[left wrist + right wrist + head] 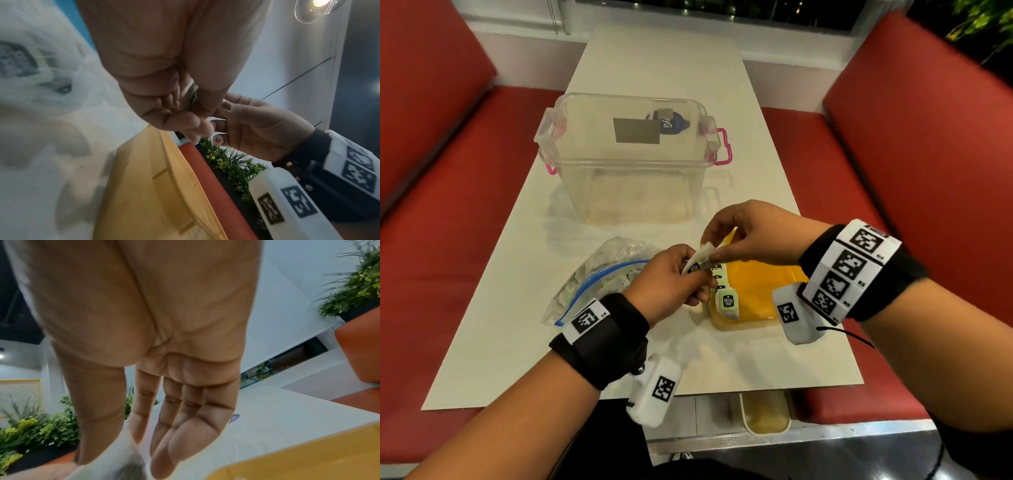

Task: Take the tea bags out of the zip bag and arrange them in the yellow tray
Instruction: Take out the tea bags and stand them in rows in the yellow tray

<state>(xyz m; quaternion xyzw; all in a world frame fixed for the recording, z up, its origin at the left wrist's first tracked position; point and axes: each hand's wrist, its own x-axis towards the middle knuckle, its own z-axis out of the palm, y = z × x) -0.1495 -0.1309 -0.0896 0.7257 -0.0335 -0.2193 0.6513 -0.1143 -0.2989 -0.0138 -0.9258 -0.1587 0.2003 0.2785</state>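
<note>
Both hands meet above the yellow tray's [763, 291] left edge: left hand [671, 281] and right hand [753, 233] each pinch one tea bag [700, 258]. Tea bags [729, 303] lie along the tray's left side, one tag reading "tea". Zip bag [592, 284] lies just left on the table [654, 68].

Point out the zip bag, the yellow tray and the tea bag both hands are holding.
zip bag [599, 274]: head view, clear middle panel.
yellow tray [763, 291]: head view, bare floor.
tea bag [700, 258]: head view, white pouch between both hands.
</note>
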